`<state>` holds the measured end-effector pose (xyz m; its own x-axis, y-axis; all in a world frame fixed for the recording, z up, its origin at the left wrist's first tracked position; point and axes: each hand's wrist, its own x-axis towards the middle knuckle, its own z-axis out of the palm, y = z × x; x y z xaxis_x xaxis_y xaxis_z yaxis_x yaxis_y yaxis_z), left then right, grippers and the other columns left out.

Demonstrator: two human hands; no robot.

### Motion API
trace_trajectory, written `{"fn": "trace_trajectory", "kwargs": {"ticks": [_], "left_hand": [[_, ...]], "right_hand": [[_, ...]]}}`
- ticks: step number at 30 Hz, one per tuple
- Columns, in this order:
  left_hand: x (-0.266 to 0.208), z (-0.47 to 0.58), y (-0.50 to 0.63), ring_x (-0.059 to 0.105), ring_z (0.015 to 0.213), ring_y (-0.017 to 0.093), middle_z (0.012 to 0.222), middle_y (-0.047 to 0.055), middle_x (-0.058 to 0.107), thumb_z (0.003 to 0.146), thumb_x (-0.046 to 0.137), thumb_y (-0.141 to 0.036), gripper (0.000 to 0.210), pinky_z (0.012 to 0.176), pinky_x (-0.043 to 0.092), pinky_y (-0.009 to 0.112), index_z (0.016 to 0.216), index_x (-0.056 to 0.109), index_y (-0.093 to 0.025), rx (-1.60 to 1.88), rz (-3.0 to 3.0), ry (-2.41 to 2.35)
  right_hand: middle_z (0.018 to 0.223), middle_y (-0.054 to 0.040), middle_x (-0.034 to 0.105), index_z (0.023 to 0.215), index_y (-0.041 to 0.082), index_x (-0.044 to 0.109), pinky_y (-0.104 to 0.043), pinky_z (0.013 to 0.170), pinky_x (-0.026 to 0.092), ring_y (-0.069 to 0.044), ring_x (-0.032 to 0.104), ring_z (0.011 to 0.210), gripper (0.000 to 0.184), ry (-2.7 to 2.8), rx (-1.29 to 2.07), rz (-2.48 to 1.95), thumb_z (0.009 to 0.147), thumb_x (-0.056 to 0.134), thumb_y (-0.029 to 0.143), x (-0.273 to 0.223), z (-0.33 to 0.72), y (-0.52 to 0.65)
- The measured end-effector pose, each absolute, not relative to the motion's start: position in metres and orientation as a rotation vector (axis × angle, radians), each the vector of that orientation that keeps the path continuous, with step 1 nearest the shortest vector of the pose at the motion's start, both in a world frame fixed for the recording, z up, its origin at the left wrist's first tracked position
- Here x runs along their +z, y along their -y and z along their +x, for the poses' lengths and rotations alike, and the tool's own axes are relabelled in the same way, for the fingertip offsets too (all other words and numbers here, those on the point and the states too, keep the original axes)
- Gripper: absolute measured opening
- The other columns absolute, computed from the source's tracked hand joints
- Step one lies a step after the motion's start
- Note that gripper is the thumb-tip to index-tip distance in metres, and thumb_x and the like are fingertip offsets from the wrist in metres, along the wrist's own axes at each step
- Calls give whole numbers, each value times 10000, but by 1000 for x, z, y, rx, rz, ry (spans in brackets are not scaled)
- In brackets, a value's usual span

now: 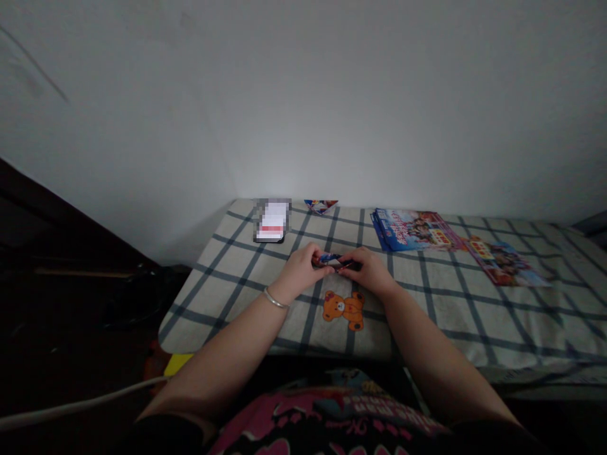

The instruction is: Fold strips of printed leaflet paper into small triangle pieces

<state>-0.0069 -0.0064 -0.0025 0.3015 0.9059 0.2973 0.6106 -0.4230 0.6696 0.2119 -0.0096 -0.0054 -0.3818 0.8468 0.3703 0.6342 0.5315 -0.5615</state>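
Between both hands is a small folded piece of printed paper [331, 258], blue, white and red, held just above the checked tablecloth. My left hand [305, 268] pinches its left end, with the thumb along the near side. At its right end my right hand [368, 268] grips the paper, fingers closed. Fingers cover much of the paper, so its full shape is hidden. A printed orange bear [342, 309] on the cloth lies just below the hands. Beyond them, by the wall, rests a folded paper triangle [321, 206] with a similar print.
A phone [272, 221] with a blurred screen lies at the back left. To the right are a stack of colourful leaflets [411, 230] and another leaflet [509, 262]. The table [213, 278] meets a white wall [303, 101]. A pale cable [85, 403] runs at lower left.
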Motion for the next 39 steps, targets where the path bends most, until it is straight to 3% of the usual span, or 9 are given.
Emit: {"fn": "trace_trajectory", "kwargs": {"ticks": [8,18,24,30,39], "left_hand": [[-6,-7,5,583,719,140,779,-41,584,728,736,-291,290,645,445,260,826,476,-209,993,2000,-1265],[-4,-1,6,648,815,137,854,-23,617,722,726,-167,303,727,500,255,904,487,-200,1154,1774,-1175],[-3,0,6,650,776,127,805,-36,645,746,715,-182,206,704,499,240,851,538,-195,1123,1792,-1195],[-2,0,7,643,730,131,778,-36,657,774,704,-261,143,678,493,244,828,587,-201,1048,1865,-1242],[-7,0,5,665,777,161,839,-4,703,787,685,-246,106,717,514,281,883,657,-208,996,1925,-1284]], "right_hand": [[853,-48,712,872,221,732,-336,756,489,-205,631,834,143,1985,553,-1218,758,746,306,-10,212,8],[928,-47,712,1120,224,676,-313,729,524,-174,648,780,363,1750,769,-1252,769,715,307,-11,202,12],[795,-42,710,863,214,743,-322,734,472,-194,615,792,104,1940,483,-1292,791,706,279,-6,202,12],[785,-33,697,858,220,733,-301,715,454,-180,603,773,88,2033,413,-1283,818,685,282,-8,198,10],[752,-25,663,792,212,702,-291,688,448,-166,588,734,92,2055,453,-1276,834,641,266,-7,191,10]]}}
